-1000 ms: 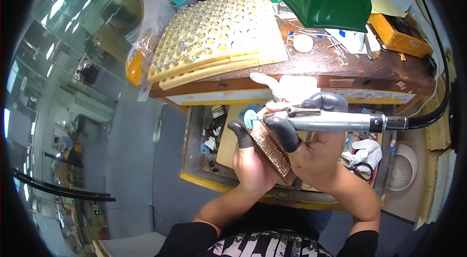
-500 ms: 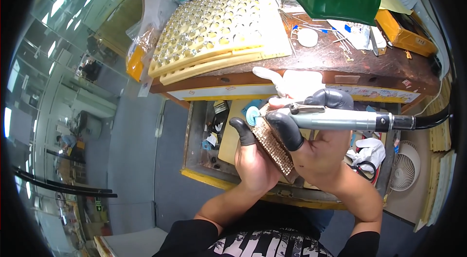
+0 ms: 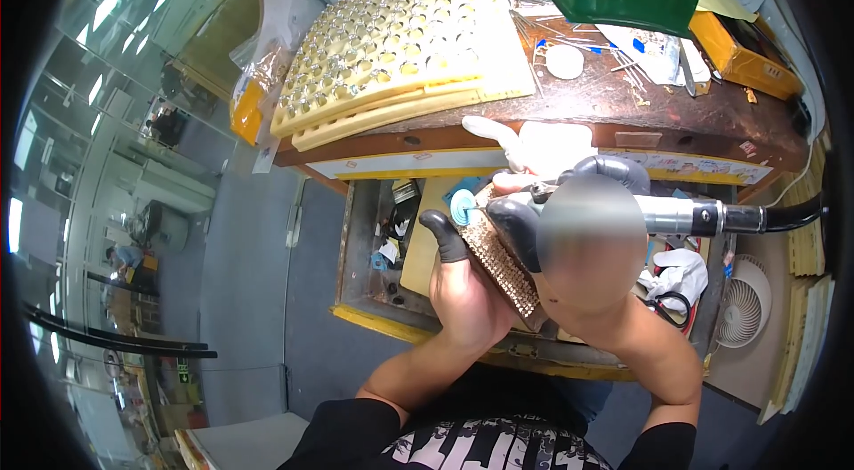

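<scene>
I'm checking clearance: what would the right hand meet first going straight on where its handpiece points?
Likely the textured gold strip, just left of the black-covered thumb of the right hand; depth is unclear, so it might pass over.

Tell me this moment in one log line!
left hand: holds studded block; right hand: holds silver handpiece; blue disc: at handpiece tip, near block's upper end, contact unclear; cream trays: on bench

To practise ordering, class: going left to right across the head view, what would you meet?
An orange packet, a blue disc, the right hand, a white glove, a white fan.
</scene>
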The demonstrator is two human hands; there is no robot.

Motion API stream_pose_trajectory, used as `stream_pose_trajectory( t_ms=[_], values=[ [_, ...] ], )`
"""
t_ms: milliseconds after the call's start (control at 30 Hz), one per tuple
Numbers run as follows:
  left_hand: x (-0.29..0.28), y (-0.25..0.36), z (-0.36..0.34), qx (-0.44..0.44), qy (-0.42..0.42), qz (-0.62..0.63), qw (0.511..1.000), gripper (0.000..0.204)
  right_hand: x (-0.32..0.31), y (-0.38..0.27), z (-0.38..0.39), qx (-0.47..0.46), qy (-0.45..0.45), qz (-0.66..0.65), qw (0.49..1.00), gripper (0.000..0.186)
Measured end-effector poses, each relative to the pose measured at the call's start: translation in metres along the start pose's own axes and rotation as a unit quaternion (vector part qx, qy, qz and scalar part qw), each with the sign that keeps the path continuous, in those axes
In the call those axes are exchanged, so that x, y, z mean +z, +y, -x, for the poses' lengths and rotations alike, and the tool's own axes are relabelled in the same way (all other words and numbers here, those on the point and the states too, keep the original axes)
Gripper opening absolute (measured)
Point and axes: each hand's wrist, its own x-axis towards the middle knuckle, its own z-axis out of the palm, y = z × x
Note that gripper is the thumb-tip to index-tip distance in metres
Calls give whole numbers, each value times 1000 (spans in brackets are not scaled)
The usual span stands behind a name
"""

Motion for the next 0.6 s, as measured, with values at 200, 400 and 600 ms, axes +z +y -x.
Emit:
stream_pose_trajectory(
  t_ms=[200,400,600],
  values=[
    [1,1,-1,0,1,-8,1000,71,-2,-3,-2,-4,-4,14,1000,15],
    [-3,-1,-1,-3,-8,-3,1000,71,-2,-3,-2,4,-3,13,1000,14],
    [-7,-1,-2,-5,-43,1,999,71,-1,-3,-1,6,1,8,1000,14]
  ],
)
